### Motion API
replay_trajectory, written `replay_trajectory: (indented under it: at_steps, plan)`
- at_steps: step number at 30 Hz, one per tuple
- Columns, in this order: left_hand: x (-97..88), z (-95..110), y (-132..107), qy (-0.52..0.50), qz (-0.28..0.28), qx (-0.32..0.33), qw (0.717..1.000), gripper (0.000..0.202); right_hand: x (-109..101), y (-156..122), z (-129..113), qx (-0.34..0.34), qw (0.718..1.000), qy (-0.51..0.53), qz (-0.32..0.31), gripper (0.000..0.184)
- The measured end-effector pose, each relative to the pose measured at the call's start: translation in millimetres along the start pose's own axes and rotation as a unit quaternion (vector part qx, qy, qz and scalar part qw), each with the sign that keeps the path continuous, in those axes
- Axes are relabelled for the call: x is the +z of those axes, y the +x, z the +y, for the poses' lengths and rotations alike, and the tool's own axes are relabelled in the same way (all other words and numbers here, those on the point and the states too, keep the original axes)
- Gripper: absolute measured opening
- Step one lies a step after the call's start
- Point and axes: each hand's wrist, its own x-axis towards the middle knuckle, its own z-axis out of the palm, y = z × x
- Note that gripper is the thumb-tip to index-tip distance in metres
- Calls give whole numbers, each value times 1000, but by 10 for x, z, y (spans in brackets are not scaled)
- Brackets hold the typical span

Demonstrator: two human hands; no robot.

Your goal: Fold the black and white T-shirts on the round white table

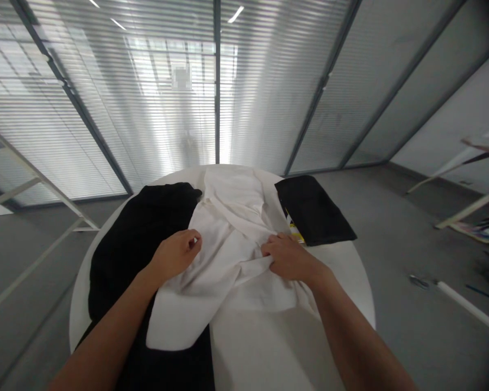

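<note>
A crumpled white cloth shirt point(228, 271) lies across the middle of a round white table point(342, 266), its collar end toward the far rim. My left hand point(175, 253) rests on its left side, fingers curled into the fabric. My right hand point(289, 258) grips a fold of the same shirt at its right side. Beneath and left of the shirt lies a black garment point(140, 244). A folded black cloth point(313, 209) sits at the far right, with a yellow printed item point(295, 231) partly hidden under its edge.
Tall glass partitions with blinds point(167, 108) stand behind the table, above a grey floor. A white frame point(32, 184) stands at the left. On the floor to the right lie a white tube point(470, 307), a small metal object point(419, 281) and scattered papers point(478, 231).
</note>
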Motion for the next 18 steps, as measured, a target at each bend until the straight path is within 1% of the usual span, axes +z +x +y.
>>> replay_trajectory:
  at_steps: [2, 4, 6, 9, 13, 14, 16, 18]
  plan:
    - [75, -17, 30, 73, 36, -42, 996, 27, 6, 3, 13, 11, 1000, -12, 6, 28]
    - [131, -31, 52, 113, 49, -81, 989, 33, 10, 6, 34, 21, 999, -24, 12, 28]
    - [162, -34, 66, 132, 51, -92, 986, 36, 14, 14, 60, 34, 998, -39, 26, 27]
    - [158, -29, 76, 120, 37, -76, 989, 32, 33, 39, 97, 60, 995, -59, 58, 27]
    - [126, -42, 86, 43, 12, -26, 999, 24, 66, 81, 133, 84, 990, -69, 89, 26]
    - [124, -51, 90, 33, 18, -12, 999, 23, 69, 90, 139, 82, 990, -65, 91, 25]
    - [127, -77, 102, 38, 46, 9, 998, 22, 61, 106, 144, 68, 992, -43, 101, 24]
    - [134, -115, 119, 56, 78, 20, 995, 21, 34, 120, 135, 38, 992, -10, 122, 24]
